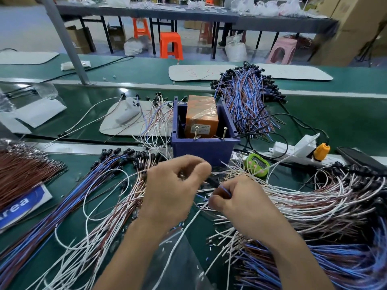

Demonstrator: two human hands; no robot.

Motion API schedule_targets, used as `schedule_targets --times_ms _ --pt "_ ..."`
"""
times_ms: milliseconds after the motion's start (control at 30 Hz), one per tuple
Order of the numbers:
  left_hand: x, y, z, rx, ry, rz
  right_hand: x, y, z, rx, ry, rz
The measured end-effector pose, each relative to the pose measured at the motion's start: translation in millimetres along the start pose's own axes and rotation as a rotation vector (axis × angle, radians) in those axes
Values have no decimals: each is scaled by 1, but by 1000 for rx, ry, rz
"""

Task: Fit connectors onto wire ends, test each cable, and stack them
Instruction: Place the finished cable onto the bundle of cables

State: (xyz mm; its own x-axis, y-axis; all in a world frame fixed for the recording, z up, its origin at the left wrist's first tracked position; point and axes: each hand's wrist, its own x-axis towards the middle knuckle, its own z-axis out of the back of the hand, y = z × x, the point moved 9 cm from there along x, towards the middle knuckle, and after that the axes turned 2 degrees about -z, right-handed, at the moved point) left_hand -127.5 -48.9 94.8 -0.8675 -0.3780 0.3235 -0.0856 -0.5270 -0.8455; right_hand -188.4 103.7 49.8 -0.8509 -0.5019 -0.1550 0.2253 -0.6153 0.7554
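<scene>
Right hand [236, 203] grip pinching blue wire [225, 190], left hand [173, 191] grip curled, contents unclear

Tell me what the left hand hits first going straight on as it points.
Probably the front wall of the blue box, which sits just beyond the left hand. Depth is hard to judge from this one view.

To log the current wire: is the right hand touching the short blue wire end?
Touching. The head view shows the right hand pinching the blue wire end between curled fingers.
</scene>
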Motion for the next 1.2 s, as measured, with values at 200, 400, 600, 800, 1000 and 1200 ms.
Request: schedule_targets --times_ms 200,400,600,800,1000,1200 --pt "-14 32 -20 12 141 96 -10 7 -15 70 -19 72" --pt "-25 57 -24 -278 92 214 -4 3 -47 363 83 16" --pt "-35 83 -41 -753 12 454 -10 -10 -90 870 233 -198" --pt "-44 97 -52 -833 5 558 -14 -12 -100 973 200 -206" --pt "-27 79 -27 -352 152 276 -13 -15 -104 923 186 -169" --pt "-24 67 -8 39 47 105 -6 -21 -96 727 3 -110"
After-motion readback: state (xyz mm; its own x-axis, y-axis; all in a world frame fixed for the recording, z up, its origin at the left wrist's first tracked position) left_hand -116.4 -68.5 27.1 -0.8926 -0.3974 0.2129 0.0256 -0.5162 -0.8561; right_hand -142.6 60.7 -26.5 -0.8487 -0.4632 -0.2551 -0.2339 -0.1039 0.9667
